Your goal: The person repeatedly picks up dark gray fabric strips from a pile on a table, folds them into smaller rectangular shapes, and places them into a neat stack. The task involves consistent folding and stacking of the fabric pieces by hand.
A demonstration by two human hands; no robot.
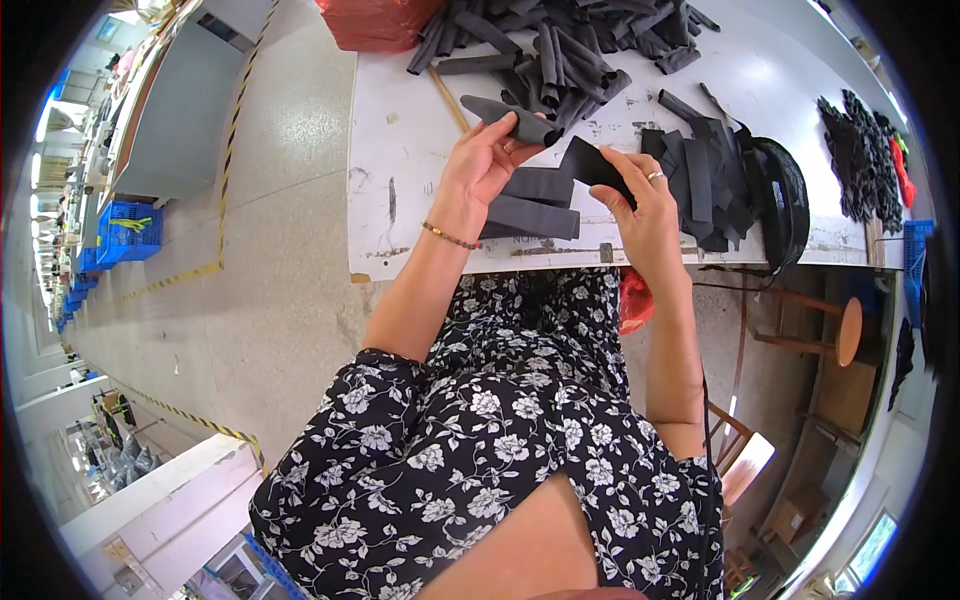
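My left hand (487, 154) holds a rolled dark grey fabric piece (517, 122) between thumb and fingers, above the white table (420, 232). To its right, my right hand (637, 180) grips a flat black fabric piece (592, 165) by its right end. Beneath and between the hands lie several dark grey strips (536, 217). A heap of rolled dark pieces (562, 60) covers the table's far part. Close to the right hand is a pile of flat dark strips (701, 180).
A black mesh-sided bag (780, 195) stands right of the strips, with dark bundles (862, 165) farther right. A red plastic bag (379, 22) sits at the far left corner; a wooden stick (448, 99) lies near it. A wooden stool (847, 331) is below the table's right side.
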